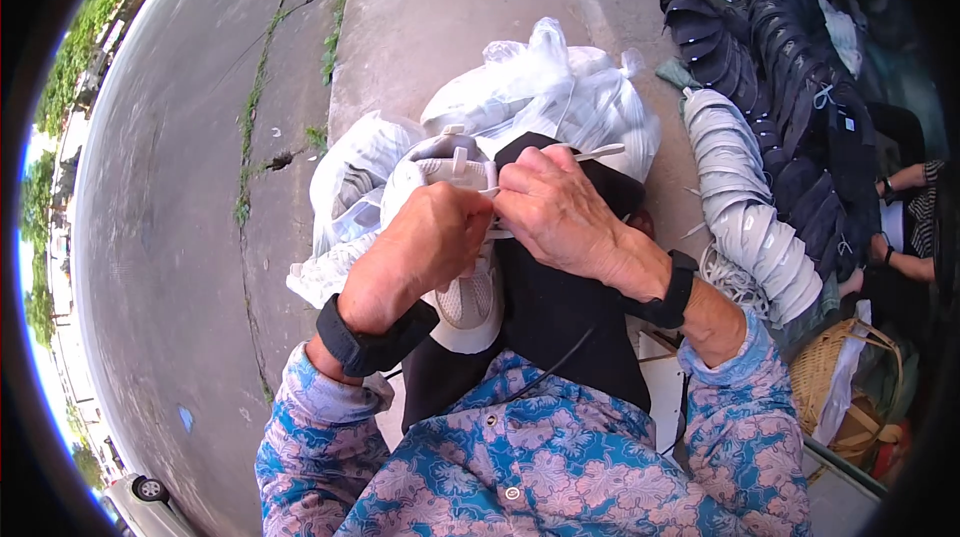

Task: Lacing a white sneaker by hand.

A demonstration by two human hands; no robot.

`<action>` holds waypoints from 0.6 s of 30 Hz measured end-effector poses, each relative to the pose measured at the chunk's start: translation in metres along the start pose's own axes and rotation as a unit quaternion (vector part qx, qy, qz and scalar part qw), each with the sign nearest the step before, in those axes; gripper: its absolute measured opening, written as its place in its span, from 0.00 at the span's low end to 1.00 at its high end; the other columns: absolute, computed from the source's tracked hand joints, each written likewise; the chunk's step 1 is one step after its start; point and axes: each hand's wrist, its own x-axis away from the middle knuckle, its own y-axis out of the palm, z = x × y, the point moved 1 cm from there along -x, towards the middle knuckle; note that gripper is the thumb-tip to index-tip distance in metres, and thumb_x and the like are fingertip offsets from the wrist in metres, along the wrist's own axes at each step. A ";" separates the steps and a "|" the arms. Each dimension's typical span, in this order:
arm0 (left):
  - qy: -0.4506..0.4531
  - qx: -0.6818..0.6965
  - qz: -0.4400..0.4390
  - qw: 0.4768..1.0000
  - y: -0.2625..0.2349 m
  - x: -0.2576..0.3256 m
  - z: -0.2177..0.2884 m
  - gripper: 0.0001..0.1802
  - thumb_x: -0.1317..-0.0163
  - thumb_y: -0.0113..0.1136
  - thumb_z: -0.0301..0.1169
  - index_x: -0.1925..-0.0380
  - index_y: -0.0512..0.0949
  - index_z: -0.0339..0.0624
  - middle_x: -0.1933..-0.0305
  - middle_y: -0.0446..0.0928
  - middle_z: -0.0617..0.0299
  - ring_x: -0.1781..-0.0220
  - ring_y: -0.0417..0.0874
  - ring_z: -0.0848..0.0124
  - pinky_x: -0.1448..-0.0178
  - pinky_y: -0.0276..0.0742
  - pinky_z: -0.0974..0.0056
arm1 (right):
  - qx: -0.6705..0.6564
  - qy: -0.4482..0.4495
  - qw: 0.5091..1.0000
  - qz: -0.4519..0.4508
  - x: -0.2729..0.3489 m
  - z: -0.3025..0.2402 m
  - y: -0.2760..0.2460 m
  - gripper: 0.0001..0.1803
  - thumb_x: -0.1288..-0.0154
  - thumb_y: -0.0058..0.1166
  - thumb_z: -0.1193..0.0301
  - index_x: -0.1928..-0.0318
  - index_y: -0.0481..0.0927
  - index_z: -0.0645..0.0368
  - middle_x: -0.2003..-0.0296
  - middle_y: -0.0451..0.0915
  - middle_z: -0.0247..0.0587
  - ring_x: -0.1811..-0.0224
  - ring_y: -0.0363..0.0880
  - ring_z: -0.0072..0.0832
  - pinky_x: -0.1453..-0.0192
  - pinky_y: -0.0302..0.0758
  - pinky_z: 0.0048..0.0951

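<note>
While the pale mesh sneaker [468,302] sits over my left thigh, toe toward me, both my hands meet above its lacing. My right hand [565,212] pinches a whitish shoelace [603,151], its end sticking out on the far right of my knuckles. My left hand [435,237] is clenched just beside it; its fingertips are hidden, so I cannot tell what they grasp. Beyond the sneaker lies a stuffed translucent plastic bag [545,97]. Farther right, nested grey shoe uppers [750,207] run beside black ones [800,67], a wicker basket [812,365] nearer me.
</note>
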 end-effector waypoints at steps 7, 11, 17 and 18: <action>0.164 -0.164 0.110 0.966 0.004 -0.017 -0.040 0.07 0.43 0.57 0.25 0.71 0.82 0.34 0.77 0.80 0.44 0.73 0.85 0.52 0.66 0.80 0.55 | 0.000 0.003 0.999 0.048 -0.006 -0.007 0.022 0.03 0.48 0.56 0.73 0.76 0.76 0.55 0.70 0.72 0.35 0.61 0.70 0.31 0.54 0.63 0.35; 0.179 -0.190 0.124 0.957 0.015 -0.027 -0.040 0.05 0.46 0.58 0.23 0.73 0.83 0.33 0.74 0.80 0.42 0.69 0.86 0.49 0.63 0.80 0.56 | -0.002 0.017 0.998 0.063 0.003 -0.001 0.031 0.03 0.49 0.57 0.72 0.76 0.76 0.54 0.71 0.71 0.34 0.61 0.69 0.31 0.53 0.62 0.34; 0.223 -0.187 0.152 0.945 0.017 -0.021 -0.043 0.05 0.48 0.60 0.24 0.75 0.83 0.34 0.76 0.79 0.43 0.73 0.84 0.49 0.67 0.79 0.55 | -0.020 0.024 0.997 0.066 0.006 -0.006 0.027 0.05 0.48 0.59 0.71 0.77 0.76 0.54 0.71 0.71 0.34 0.62 0.69 0.31 0.55 0.61 0.34; 0.213 -0.205 0.173 0.940 0.020 -0.016 -0.040 0.05 0.47 0.58 0.24 0.77 0.82 0.34 0.76 0.79 0.41 0.72 0.83 0.47 0.67 0.79 0.53 | -0.034 0.030 0.996 0.071 0.004 -0.007 0.025 0.05 0.47 0.59 0.71 0.77 0.76 0.54 0.71 0.71 0.35 0.62 0.69 0.31 0.56 0.61 0.34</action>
